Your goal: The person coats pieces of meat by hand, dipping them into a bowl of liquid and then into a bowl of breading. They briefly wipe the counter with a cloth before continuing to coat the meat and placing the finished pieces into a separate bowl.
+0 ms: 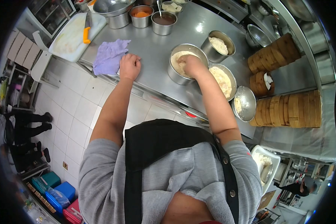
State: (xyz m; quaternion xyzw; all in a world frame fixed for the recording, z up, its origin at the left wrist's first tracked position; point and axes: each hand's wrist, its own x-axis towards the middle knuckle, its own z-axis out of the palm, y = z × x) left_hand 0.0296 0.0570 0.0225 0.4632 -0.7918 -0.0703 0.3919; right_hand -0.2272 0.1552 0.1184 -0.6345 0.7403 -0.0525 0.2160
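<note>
Right hand [192, 64] kneads pale dough in round steel bowl [174, 73].

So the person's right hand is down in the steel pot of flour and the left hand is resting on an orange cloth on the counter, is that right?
Not quite. The head view shows the cloth under the left hand is purple, not orange. The rest holds: the right hand is down in the steel pot of flour, and the cloth lies on the counter.

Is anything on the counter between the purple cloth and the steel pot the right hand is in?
Only the left hand, resting beside the purple cloth; otherwise bare counter up to the steel pot, head view.
</note>
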